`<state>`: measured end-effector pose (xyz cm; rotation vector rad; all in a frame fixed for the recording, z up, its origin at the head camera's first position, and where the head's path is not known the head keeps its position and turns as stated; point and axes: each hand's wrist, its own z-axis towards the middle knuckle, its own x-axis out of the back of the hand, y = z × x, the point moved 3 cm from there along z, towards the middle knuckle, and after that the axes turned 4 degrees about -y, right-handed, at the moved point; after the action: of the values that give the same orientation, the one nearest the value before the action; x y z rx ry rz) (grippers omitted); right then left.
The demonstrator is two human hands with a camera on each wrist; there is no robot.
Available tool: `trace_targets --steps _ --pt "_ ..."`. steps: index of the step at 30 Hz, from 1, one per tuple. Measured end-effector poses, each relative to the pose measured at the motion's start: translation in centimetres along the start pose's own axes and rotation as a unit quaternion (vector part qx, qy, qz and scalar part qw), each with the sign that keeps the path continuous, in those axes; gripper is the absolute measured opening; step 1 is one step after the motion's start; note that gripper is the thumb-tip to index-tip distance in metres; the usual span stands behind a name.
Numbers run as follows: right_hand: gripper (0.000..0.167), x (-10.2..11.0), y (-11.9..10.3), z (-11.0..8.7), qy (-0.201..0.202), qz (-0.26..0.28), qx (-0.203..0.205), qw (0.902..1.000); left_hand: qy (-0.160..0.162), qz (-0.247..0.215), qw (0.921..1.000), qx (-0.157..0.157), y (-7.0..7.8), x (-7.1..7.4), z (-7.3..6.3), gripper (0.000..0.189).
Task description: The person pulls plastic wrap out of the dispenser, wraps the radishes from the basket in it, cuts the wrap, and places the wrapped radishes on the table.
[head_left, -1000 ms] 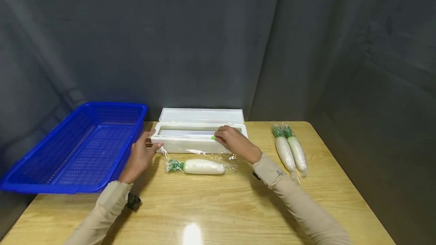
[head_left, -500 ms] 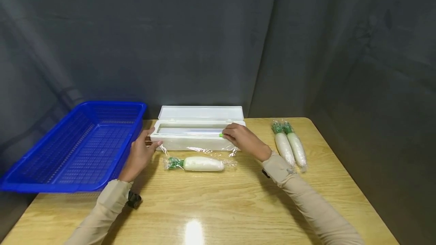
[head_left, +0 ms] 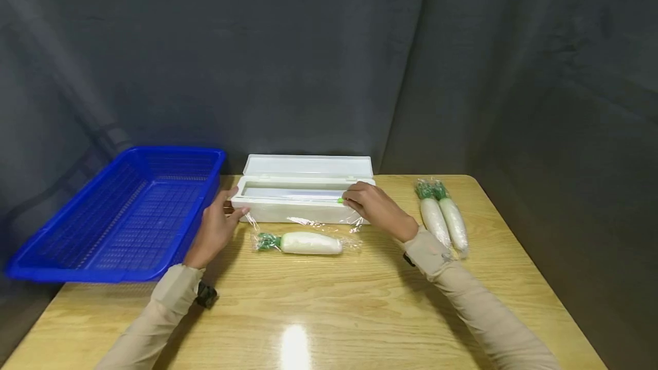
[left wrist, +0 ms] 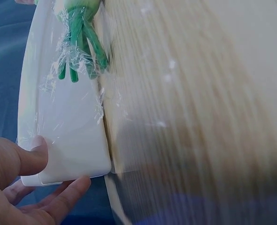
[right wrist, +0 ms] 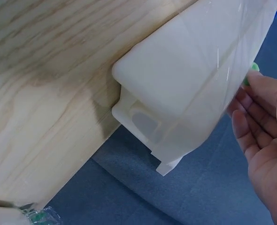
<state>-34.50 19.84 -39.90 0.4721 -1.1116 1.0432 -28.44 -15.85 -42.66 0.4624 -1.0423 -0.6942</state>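
A white cling film dispenser (head_left: 288,210) lies along the back of the table, its lid (head_left: 308,165) raised. My left hand (head_left: 213,230) grips its left end, thumb on the front face and fingers round the end, as the left wrist view confirms. At the dispenser's front edge, toward the right, my right hand (head_left: 377,210) pinches a small green slide cutter (head_left: 340,200). Clear cling film (head_left: 308,222) hangs from that edge down the front. It reaches a white radish (head_left: 311,243) with green tops, which lies crosswise just in front, with film around it.
Two film-wrapped radishes (head_left: 444,218) lie side by side at the table's right. A large blue mesh basket (head_left: 115,274) stands at the left, reaching past the table edge. Dark curtains (head_left: 308,56) close off the back and the right side.
My right hand has slid rightward along the dispenser's front edge, taking the green slide cutter with it. My left hand keeps its grip on the left end. The head view has shifted slightly.
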Motion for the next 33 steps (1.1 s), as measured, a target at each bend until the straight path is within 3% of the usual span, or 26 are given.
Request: trace_targets --steps 8,19,26,33 --pt "0.009 0.8 0.6 -1.5 -0.002 -0.005 -0.001 1.0000 -0.022 -0.015 0.9994 0.023 0.3 -1.0 0.2 0.053" --pt "0.010 2.2 2.3 -4.8 0.026 -0.061 -0.003 0.9978 -0.026 -0.015 0.9994 0.016 -0.1 -1.1 0.4 0.053" --pt "0.008 2.7 2.3 -5.7 0.033 -0.102 -0.028 0.9938 -0.021 -0.010 0.9997 0.012 0.0 -1.7 0.2 0.053" --pt "0.008 3.2 2.9 -6.1 0.043 -0.112 -0.013 0.9927 -0.012 -0.013 0.9998 0.002 0.5 -1.5 0.5 0.052"
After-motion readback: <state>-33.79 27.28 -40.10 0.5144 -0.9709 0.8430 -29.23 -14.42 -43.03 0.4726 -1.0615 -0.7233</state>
